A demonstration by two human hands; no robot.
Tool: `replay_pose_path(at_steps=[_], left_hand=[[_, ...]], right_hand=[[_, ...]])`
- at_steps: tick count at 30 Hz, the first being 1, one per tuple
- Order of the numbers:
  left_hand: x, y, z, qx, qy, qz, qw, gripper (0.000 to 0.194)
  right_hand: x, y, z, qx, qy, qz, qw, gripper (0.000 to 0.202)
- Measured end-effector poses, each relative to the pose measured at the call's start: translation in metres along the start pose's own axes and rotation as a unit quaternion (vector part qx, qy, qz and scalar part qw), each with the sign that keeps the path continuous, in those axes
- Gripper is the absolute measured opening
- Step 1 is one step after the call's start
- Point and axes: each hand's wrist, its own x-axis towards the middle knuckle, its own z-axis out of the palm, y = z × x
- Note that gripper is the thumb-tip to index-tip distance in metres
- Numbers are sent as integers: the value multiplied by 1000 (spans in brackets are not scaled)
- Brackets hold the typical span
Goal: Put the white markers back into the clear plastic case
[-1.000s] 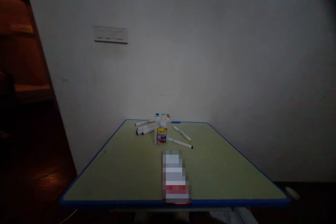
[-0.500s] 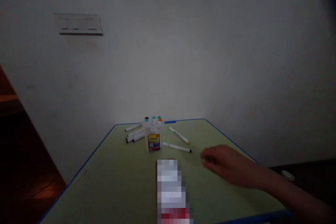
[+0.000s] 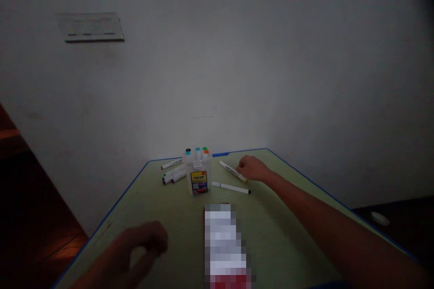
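My right hand [image 3: 251, 168] reaches to the back right of the table, its fingers closed on a white marker with a yellow end [image 3: 233, 171] that lies slanted there. Just in front of it lies a white marker with a black end [image 3: 231, 188]. My left hand [image 3: 144, 246] hangs over the front left, somewhat blurred, fingers curled toward the thumb and nothing seen in them. Between the hands stands a clear plastic marker case [image 3: 199, 182] with a yellow and blue label. Several markers with blue, black, green and orange ends [image 3: 198, 151] stick up from it.
Several white markers [image 3: 174, 173] lie left of the case. A long pixelated item [image 3: 225, 244] rests at the front middle of the green table [image 3: 176, 216], which has a blue edge. Behind is a pale wall [image 3: 217, 63] with a clear holder [image 3: 93, 28].
My right hand has moved forward and left from over the table's right side, onto the yellow-ended marker. My left hand has come into view at the lower left.
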Motion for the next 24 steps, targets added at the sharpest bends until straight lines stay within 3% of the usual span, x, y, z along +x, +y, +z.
replay_pose_path(at_steps=[3, 6, 8, 10, 12, 15, 19, 24], left_hand=[[51, -20, -44, 95, 97, -41, 990, 17], [106, -43, -70, 176, 172, -39, 968, 25], [135, -57, -75, 54, 276, -75, 957, 34], [154, -67, -71, 12, 322, -90, 943, 43], [161, -71, -61, 47, 318, -66, 945, 44], [158, -66, -48, 114, 261, -13, 958, 40], [153, -52, -38, 91, 214, -3, 972, 40], [164, -30, -25, -6, 190, -26, 981, 37]], right_hand=[[9, 0, 12, -16, 29, 42, 999, 28], [8, -1, 26, -7, 39, 58, 998, 29], [4, -1, 32, 1, 41, 49, 998, 29], [1, 3, 36, 6, 43, 36, 998, 30], [2, 8, 37, 13, 35, 26, 999, 31], [7, 19, 37, 26, -1, 18, 1000, 28], [14, 29, 39, 39, -47, 10, 998, 28], [17, 29, 35, 47, -92, -3, 995, 24]])
